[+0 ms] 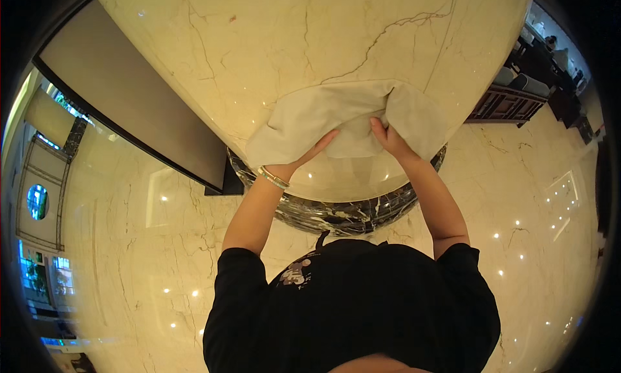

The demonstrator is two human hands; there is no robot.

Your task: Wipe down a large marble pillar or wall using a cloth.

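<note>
A pale cream cloth (pixel 330 104) is spread in loose folds against the curved face of a polished, cream marble column (pixel 271 38). My left hand (pixel 315 149) is at the cloth's lower left part, thumb showing and fingers hidden by the fabric. Bracelets (pixel 274 177) circle the left wrist. On the right, my right hand (pixel 392 139) holds the cloth near a deep fold, its thumb pointing up and its other fingers mostly covered. Below the cloth, the column meets a rounded base of black marble with white veins (pixel 339 218).
A grey panel with a black frame (pixel 131 87) stands close on the column's left. Glossy, veined marble floor (pixel 160 256) extends around the base. To the right is dark wooden seating (pixel 504 104) with grey cushions. A pale screen with a round opening (pixel 51 179) stands far left.
</note>
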